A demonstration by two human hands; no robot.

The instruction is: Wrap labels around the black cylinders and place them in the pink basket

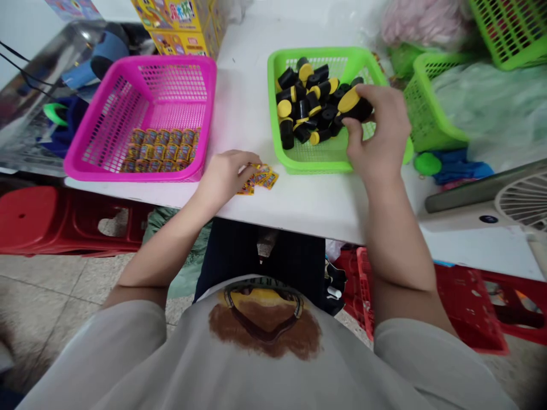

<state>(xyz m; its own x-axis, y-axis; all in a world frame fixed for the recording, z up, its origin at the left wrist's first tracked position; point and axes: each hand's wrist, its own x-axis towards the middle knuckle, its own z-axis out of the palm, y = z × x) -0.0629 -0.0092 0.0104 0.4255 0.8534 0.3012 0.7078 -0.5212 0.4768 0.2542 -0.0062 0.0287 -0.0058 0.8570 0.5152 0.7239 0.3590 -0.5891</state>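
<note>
My right hand (pixel 378 134) reaches over the near right part of a green basket (pixel 316 162) and is closed on a black cylinder with a yellow cap (pixel 354 104). The basket holds several more black and yellow cylinders (pixel 305 102). My left hand (pixel 226 173) rests on the white table (pixel 243 102) with its fingers curled on a small pile of yellow stickers (pixel 261 177). To the left stands a pink basket (pixel 111 136) with rows of sticker-wrapped pieces (pixel 160 151) along its near side.
Two more green baskets (pixel 427 108) and clear plastic bags stand at the right. A yellow carton (pixel 179 23) sits at the back. A white fan (pixel 521 199) lies at the right edge. Red stools (pixel 64 219) and a red crate (pixel 465 296) are under the table.
</note>
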